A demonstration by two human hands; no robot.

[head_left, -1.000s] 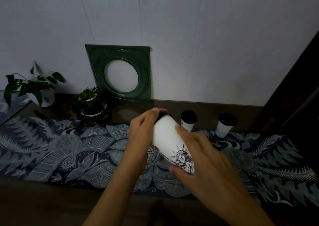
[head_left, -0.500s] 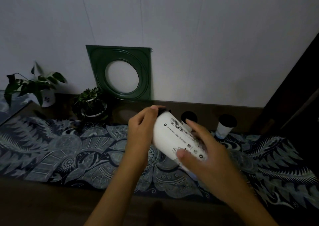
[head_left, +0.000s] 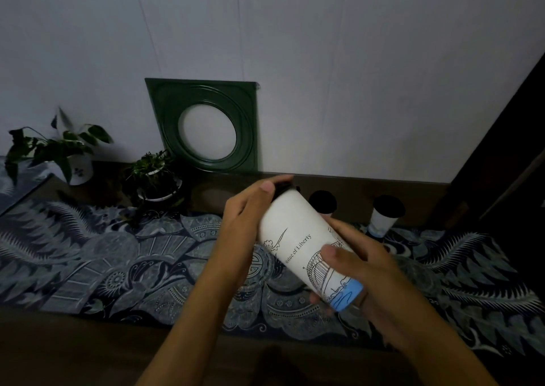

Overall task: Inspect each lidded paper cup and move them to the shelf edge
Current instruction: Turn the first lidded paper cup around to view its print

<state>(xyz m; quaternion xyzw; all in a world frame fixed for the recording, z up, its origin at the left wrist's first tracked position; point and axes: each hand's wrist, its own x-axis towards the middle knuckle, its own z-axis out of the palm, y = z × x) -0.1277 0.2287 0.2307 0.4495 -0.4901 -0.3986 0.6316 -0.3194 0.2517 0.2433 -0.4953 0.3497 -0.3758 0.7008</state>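
Cup (head_left: pixel 298 239) is tipped over in the air above the cloth (head_left: pixel 118 267). Left hand (head_left: pixel 241 226) grips the lid end, right hand (head_left: pixel 362 267) wraps the bottom. If fingers loosen, it might fall.

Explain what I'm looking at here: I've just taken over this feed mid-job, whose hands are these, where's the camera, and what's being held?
There is no machine: a person works bare-handed, and the single camera sits on their head, looking forward and down. The left hand grips the lid end of a white paper cup, the right hand its blue-banded base; the cup is tilted above the surface, printed side showing. Two more cups with dark lids stand behind it: one partly hidden, one further right. A patterned blue cloth covers the shelf. Two potted plants and a green square frame stand by the wall.
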